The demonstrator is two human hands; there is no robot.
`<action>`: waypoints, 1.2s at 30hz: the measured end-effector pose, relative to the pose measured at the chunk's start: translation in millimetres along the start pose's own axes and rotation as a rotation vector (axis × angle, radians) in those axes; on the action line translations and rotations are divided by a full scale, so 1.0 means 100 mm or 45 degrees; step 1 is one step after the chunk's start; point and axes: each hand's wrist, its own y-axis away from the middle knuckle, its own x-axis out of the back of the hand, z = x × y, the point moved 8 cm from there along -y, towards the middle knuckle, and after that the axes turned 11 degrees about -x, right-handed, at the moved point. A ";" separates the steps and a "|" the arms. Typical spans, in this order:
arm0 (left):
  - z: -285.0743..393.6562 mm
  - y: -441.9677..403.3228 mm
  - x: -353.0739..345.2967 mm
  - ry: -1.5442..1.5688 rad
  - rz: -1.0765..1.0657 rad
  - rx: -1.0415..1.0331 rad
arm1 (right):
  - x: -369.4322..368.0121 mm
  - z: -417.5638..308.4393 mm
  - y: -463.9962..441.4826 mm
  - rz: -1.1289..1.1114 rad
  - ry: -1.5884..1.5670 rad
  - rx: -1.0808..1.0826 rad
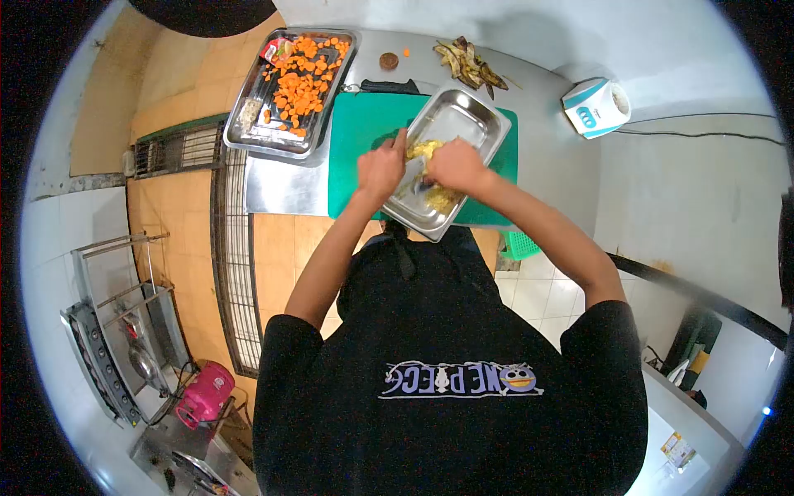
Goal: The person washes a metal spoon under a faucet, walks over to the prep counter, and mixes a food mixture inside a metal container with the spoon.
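Note:
A deep rectangular metal pan [486,124] lies slanted on a green cutting board [356,132]. Mashed yellow food [440,198] is spread in its middle and near part. My left hand [382,169] is closed on the pan's left rim. Inside the pan, my right hand [456,165] is a fist over the yellow food. A greyish, perhaps metal, piece shows below the right fist, but its kind is hidden. Behind the board lies a dark-handled tool [389,86], with its other parts unclear.
At the left, a metal tray [234,136] bears chopped orange carrots [302,87], a red packet [275,51] and a pale chopped heap. Brownish-yellow peels [470,62] and a small brown round thing [389,60] lie along the back. A white-and-teal appliance [595,107] stands right.

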 end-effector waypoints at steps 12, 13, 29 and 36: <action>0.02 -0.46 -0.02 0.049 -0.093 -0.385 | -0.25 0.02 0.11 -0.153 0.016 -0.020; 0.04 -0.48 -0.07 0.069 -0.173 -0.400 | -0.31 0.09 0.09 -0.155 0.017 -0.021; 0.14 -0.53 -0.15 0.047 -0.316 -0.487 | -0.16 0.56 0.31 -0.082 0.003 -0.257; 0.17 -0.45 -0.21 -0.008 -0.351 -0.482 | -0.33 0.61 0.42 -0.128 -0.069 -0.352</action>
